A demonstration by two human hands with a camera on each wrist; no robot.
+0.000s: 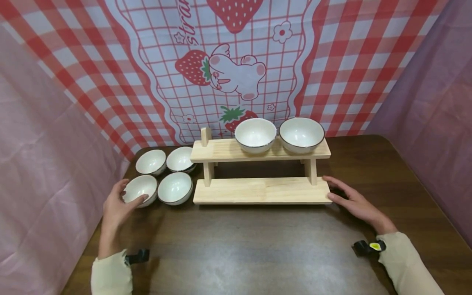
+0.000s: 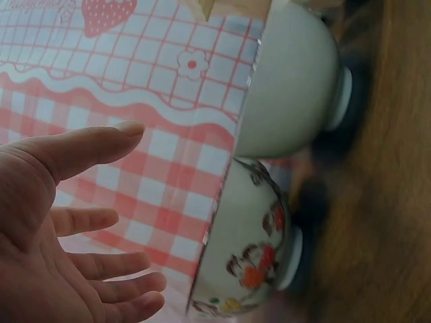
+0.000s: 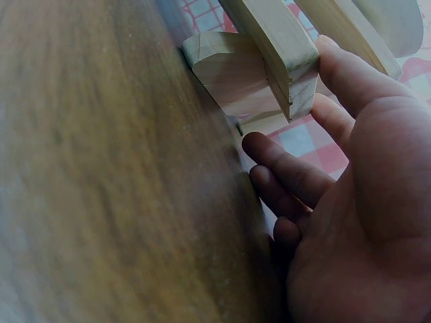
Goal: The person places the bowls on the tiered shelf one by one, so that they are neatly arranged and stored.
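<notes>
In the head view my left hand (image 1: 119, 205) spreads over the front left bowl (image 1: 141, 189), thumb over its near rim and fingers at its far left side. The left wrist view shows that hand (image 2: 81, 222) with thumb and fingers apart, beside a bowl with painted flowers (image 2: 246, 259) and a plain pale bowl (image 2: 293, 84). My right hand (image 1: 355, 203) touches the right end of the lower board (image 1: 258, 191) of a two-tier wooden rack (image 1: 217, 151). Up close, the right hand's (image 3: 363, 175) thumb and forefinger rest against the board's end, other fingers loosely bent.
Two white bowls with dark rims, one central (image 1: 255, 137) and one right (image 1: 301, 137), stand on the rack's upper board. Beside the left-hand bowl are three more bowls: front right (image 1: 175, 189), back left (image 1: 151, 162), back right (image 1: 180, 159). A strawberry-print cloth (image 1: 236, 78) hangs behind the brown table (image 1: 250, 246).
</notes>
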